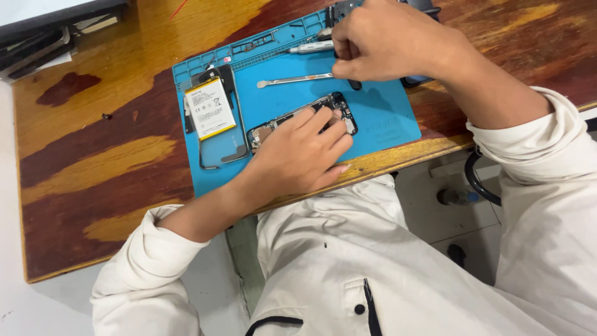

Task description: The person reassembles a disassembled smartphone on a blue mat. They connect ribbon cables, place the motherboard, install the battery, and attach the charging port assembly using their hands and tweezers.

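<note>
On the wooden bench [93,168] lay a blue work mat [385,118], small parts sitting in the tray slots along its far edge. An opened phone [333,109] rested mid-mat under the flat, spread fingers of the left hand [298,155]. The right hand [385,40] was curled closed around a silver screwdriver [311,46]. A metal spudger [292,79] and a battery [210,109] lay nearby.

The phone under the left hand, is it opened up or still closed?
Opened up: the phone shows bare circuit parts beside the left hand, and a battery lies apart.
</note>
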Demonstrator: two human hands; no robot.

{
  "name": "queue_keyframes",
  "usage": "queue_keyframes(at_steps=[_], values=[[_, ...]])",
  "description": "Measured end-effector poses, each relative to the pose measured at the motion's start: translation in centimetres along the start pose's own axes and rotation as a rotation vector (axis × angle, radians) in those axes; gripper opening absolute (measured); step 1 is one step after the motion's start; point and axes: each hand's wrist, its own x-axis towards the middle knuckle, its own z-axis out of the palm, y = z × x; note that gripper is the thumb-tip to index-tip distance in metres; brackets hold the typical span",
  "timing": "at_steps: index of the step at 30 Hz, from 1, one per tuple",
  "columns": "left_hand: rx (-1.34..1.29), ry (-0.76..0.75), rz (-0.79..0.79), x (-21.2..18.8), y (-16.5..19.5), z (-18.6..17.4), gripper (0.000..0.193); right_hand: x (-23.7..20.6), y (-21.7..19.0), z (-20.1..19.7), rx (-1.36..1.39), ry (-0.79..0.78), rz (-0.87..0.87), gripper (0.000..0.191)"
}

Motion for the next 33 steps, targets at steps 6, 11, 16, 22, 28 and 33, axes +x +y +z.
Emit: queue_keyframes(at_steps=[6, 11, 16, 22, 28, 33], values=[[-0.169, 0.101, -0.020, -0.5, -1.2, 0.9, 0.040, 0.5, -0.1, 0.7, -0.012, 0.015, -0.022, 0.022], [-0.364, 0.153, -0.049, -1.8, -2.7, 0.7, 0.045, 0.7, 0.0, 0.8, -0.036, 0.017, -0.032, 0.020], [-0.534, 0.209, -0.076, -2.5, -3.5, 1.2, 0.032, 0.9, -0.1, 1.0, -0.054, 0.013, -0.007, 0.017], [-0.642, 0.274, -0.139, -2.6, -3.8, 1.8, 0.023, 1.1, -0.2, 1.1, -0.038, -0.009, -0.020, 0.017], [-0.681, 0.303, -0.232, -1.7, -3.7, 2.3, 0.029, 0.9, -0.1, 1.0, -0.004, -0.008, -0.041, 0.017], [-0.591, 0.288, -0.227, -1.7, -3.6, 2.6, 0.025, 1.0, 0.1, 1.0, -0.003, 0.004, -0.062, 0.020]])
